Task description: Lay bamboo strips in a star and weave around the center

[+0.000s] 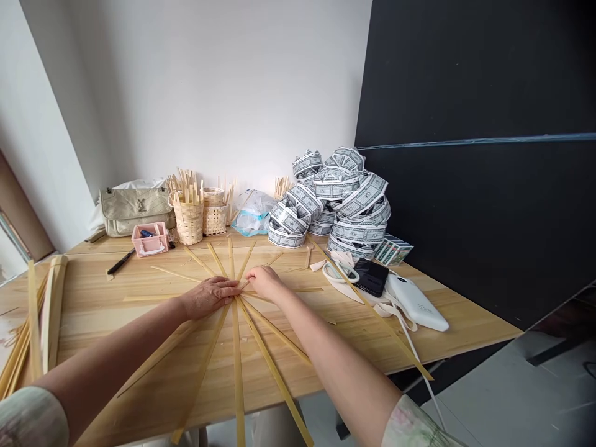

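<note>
Several long bamboo strips (238,363) lie crossed in a star on the wooden table (139,372), fanning out from one centre. My left hand (209,296) lies flat on that crossing, fingers stretched out and pressing the strips down. My right hand (263,282) rests just right of the centre, fingers curled and pinching the end of one strip (245,284).
A bundle of loose bamboo strips (35,329) lies at the left edge. At the back stand small woven baskets (189,217), a beige bag (133,210), a pink box (149,239), a knife (120,263) and a pile of patterned rolls (339,202). A phone (371,276) and white power bank (416,303) lie right.
</note>
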The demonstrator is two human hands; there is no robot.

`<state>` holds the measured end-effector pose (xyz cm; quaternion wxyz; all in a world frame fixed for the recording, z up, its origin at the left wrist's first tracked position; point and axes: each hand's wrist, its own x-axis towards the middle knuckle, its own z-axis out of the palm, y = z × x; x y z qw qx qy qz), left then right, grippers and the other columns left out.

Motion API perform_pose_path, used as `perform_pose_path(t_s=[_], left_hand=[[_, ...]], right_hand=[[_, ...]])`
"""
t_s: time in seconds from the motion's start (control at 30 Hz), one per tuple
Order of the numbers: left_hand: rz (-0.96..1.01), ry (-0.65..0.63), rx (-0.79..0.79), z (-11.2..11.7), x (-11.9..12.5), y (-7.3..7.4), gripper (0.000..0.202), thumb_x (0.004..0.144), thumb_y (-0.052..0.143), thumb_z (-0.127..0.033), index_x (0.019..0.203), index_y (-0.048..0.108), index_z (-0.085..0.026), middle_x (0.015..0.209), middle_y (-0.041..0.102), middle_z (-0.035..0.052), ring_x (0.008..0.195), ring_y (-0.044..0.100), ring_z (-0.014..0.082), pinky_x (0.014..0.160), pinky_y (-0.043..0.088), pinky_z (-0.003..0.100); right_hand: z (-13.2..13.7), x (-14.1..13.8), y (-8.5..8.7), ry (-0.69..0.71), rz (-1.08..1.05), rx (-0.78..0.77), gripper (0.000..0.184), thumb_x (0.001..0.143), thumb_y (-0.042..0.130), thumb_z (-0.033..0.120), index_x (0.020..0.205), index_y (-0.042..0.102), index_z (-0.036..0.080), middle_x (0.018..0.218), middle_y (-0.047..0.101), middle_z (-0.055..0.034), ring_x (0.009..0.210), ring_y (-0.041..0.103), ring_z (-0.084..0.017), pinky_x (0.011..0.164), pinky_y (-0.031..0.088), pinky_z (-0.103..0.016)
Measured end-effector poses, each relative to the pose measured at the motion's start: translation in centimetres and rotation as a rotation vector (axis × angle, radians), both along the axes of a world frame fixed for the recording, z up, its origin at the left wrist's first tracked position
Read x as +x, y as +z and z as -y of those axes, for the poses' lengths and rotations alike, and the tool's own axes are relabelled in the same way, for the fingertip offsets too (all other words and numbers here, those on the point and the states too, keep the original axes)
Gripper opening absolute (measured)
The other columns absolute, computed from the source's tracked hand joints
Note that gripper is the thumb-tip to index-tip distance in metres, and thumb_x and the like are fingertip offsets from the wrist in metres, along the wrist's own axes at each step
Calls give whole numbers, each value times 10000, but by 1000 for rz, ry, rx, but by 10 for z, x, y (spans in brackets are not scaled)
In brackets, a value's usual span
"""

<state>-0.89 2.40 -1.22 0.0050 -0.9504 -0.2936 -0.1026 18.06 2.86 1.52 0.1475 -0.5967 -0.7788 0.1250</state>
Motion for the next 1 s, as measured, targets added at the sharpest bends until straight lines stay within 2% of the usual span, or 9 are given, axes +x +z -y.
perform_pose_path(t_s=[0.13, 0.27, 0.5, 0.7, 0.83, 1.0], left_hand=[[10, -3, 4, 1, 1, 0, 372, 889, 287, -323, 1209, 463, -251, 1262, 481, 54, 1120, 436, 211, 952, 359, 379], [18, -8, 18, 2, 2, 1, 368, 890, 286, -316, 1210, 460, -260, 1260, 483, 49, 1122, 434, 208, 953, 357, 377], [19, -9, 12, 1, 1, 0, 373, 890, 290, -309, 1231, 436, -270, 1276, 466, 48, 1119, 437, 209, 951, 358, 378], [-4, -8, 9, 2, 1, 1, 379, 892, 283, -314, 1232, 439, -253, 1291, 447, 54, 1138, 421, 205, 966, 344, 362], [-26, 9, -1, 4, 3, 4, 382, 892, 284, -300, 1231, 444, -227, 1286, 444, 91, 1156, 411, 216, 976, 331, 368], [-44, 32, -7, 6, 4, 6, 370, 888, 298, -293, 1219, 454, -234, 1339, 367, 106, 1200, 368, 223, 980, 322, 380]], right_hand=[[-4, -9, 3, 55, -3, 3, 301, 748, 476, 186, 998, 634, 239, 1055, 630, -11, 990, 545, -131, 810, 378, -183], [-10, -19, 2, 57, 13, -29, 278, 697, 536, 195, 946, 656, 232, 1027, 642, -22, 972, 554, -146, 775, 388, -182], [-24, -25, 0, -25, 23, -85, 226, 645, 549, 164, 817, 686, 214, 906, 675, -25, 833, 593, -144, 653, 401, -178], [-27, -27, -3, -45, -3, -87, 221, 643, 540, 159, 796, 688, 218, 879, 678, -11, 785, 592, -124, 630, 390, -170], [-28, -27, -3, -53, -15, -94, 212, 654, 531, 161, 784, 692, 206, 851, 680, -19, 757, 589, -118, 596, 379, -167], [-29, -27, -2, -56, -21, -117, 191, 660, 541, 192, 768, 698, 189, 806, 681, -32, 707, 587, -124, 530, 355, -176]])
